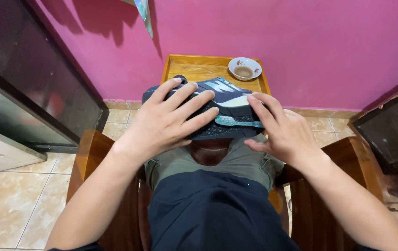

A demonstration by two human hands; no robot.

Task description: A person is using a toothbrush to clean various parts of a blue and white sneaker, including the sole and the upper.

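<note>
place: looks like a home, small corner
clues: pink wall (301, 42), tiled floor (17, 195), wooden chair (347, 158), saucer (244, 68) on far wooden table (194, 67)

Both hands, left (171, 118) and right (280, 128), lie flat on a dark shoe (229, 109); a bowl (244, 68) sits beyond the shoe.

My left hand (168, 118) lies flat, fingers spread; my right hand (280, 128) presses with extended fingers, both forearms reaching forward.
</note>
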